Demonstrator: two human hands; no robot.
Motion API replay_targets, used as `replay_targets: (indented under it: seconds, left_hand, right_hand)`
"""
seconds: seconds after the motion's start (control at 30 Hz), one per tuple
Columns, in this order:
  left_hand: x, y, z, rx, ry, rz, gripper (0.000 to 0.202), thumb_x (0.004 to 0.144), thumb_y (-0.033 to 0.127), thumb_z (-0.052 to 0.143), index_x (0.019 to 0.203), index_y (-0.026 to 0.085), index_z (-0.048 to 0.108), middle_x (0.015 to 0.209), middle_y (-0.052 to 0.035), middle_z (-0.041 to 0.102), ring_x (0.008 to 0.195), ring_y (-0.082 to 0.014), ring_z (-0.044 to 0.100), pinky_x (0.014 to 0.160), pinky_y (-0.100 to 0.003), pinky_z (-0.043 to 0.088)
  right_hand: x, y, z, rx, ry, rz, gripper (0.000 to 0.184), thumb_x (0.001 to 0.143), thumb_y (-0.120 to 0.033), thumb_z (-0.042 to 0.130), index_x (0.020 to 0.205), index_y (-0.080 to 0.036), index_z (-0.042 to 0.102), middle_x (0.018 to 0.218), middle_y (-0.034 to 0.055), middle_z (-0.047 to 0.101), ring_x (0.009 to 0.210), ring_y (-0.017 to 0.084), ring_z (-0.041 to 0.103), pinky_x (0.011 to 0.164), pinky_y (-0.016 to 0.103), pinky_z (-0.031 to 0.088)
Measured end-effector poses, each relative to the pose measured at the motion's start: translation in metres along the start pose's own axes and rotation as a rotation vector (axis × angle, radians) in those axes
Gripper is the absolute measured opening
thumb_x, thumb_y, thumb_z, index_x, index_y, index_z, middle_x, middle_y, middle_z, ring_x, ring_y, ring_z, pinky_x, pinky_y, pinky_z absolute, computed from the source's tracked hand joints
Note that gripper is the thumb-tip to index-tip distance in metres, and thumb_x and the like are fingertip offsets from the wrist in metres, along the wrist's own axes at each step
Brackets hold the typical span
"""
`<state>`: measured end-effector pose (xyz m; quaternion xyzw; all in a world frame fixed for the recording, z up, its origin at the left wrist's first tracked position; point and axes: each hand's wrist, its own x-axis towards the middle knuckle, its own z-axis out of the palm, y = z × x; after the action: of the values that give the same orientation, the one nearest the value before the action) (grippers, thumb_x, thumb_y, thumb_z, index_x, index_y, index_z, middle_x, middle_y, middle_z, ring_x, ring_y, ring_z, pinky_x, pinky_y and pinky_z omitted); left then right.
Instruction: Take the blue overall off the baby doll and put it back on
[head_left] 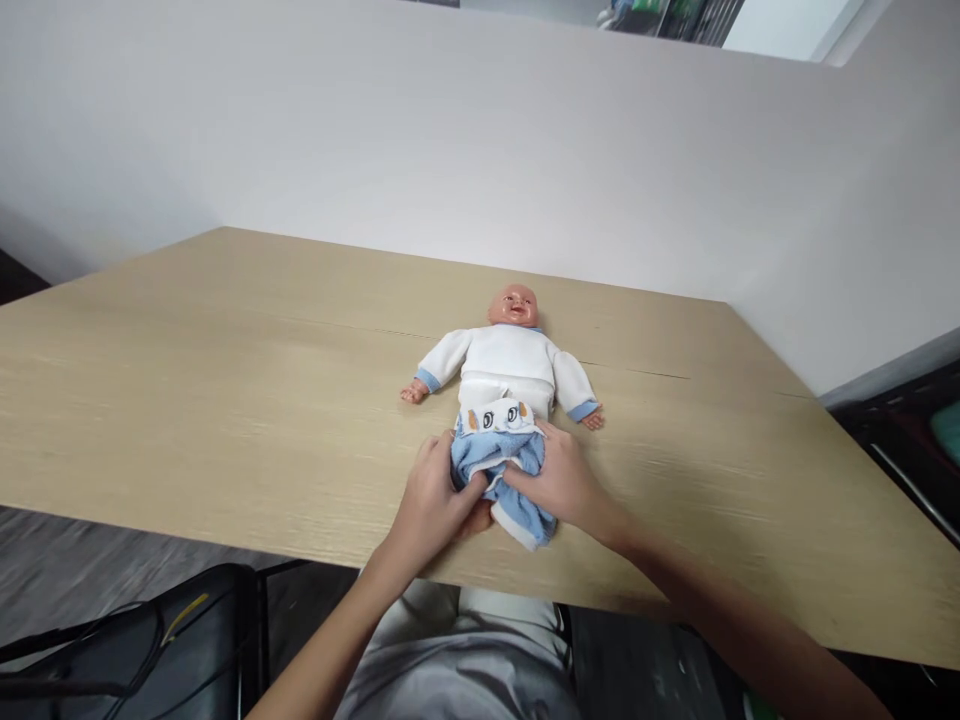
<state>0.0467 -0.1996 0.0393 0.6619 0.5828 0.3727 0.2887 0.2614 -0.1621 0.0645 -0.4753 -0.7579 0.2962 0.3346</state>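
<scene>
So both your hands are on the doll's [507, 305] blue pants [491, 455], right at the near edge of the table [225, 380]. Your left hand [433, 495] is curled tight around the left side of the fabric, thumb pressed in toward the middle, so that's a closed grip with cloth bunched inside it. Your right hand [561, 480] has the other side: fingers laid along the hip, thumb dug into the folds, also pinching the pants rather than hanging open. The two thumbs nearly meet in the crumpled bit between them.

Just past your knuckles is the waistband [499, 415], white with little cartoon eyes printed on it, sitting at the doll's waist. Beyond that is the white top [510, 362] with blue trim at the wrists, arms spread out to either side of your hands, head pointing away from you toward the wall [450, 130].

Below your right palm, one pant leg sticks out toward you with its white cuff [527, 528] close to the table edge. Can't tell if there's a doll leg in it.
</scene>
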Motion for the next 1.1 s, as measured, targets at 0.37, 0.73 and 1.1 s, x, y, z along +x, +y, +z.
replay_targets:
  seconds: [0.37, 0.73, 1.1]
  left_hand:
    - [0.028, 0.015, -0.012, -0.091, -0.055, -0.071, 0.023, 0.102, 0.042, 0.055, 0.111, 0.022, 0.06, 0.104, -0.006, 0.072, 0.098, -0.0285, 0.069, 0.089, -0.041, 0.053]
    - [-0.028, 0.006, -0.033, -0.33, -0.163, -0.219, 0.042, 0.095, 0.044, 0.068, 0.132, 0.024, 0.068, 0.136, -0.0097, 0.078, 0.125, -0.033, 0.074, 0.105, -0.04, 0.059]
    - [-0.036, -0.001, -0.026, 0.195, -0.213, -0.186, 0.034, 0.099, 0.049, 0.046, 0.11, 0.022, 0.063, 0.107, -0.0144, 0.075, 0.106, -0.0413, 0.067, 0.098, -0.055, 0.048]
  right_hand:
    - [0.037, -0.009, -0.021, 0.042, -0.056, 0.016, 0.018, 0.085, -0.028, 0.079, 0.101, -0.021, 0.076, 0.098, 0.0028, 0.08, 0.088, 0.022, 0.074, 0.083, 0.033, 0.057]
    - [0.02, -0.041, -0.024, 0.128, -0.398, 0.09, 0.006, 0.089, -0.027, 0.079, 0.091, -0.022, 0.076, 0.092, 0.0001, 0.081, 0.088, 0.025, 0.074, 0.076, 0.034, 0.053]
    - [0.009, -0.038, -0.005, -0.11, -0.306, 0.009, 0.028, 0.094, -0.033, 0.077, 0.12, -0.024, 0.074, 0.121, 0.0085, 0.082, 0.11, 0.032, 0.076, 0.089, 0.037, 0.052]
